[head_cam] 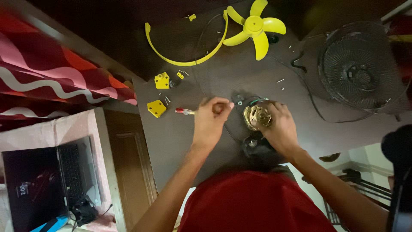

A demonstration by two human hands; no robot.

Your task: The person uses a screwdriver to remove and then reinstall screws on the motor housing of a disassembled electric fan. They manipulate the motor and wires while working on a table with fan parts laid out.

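A brass-coloured fan motor (256, 117) sits near the front edge of a dark table (180, 133), on a black housing (257, 148). My right hand (281, 129) grips the motor from its right side. My left hand (211, 120) is closed just left of the motor, its fingers curled around something small that I cannot make out. A red-handled screwdriver (184, 111) lies on the table right beside my left hand. A black wire runs from the motor across the table.
Yellow fan blades (254, 26) and a yellow ring (189, 51) lie at the back. Two yellow plastic pieces (159, 92) and loose screws sit at left. A dark fan grille (358, 68) is at right. An open laptop (47, 184) rests lower left, beside red patterned cloth.
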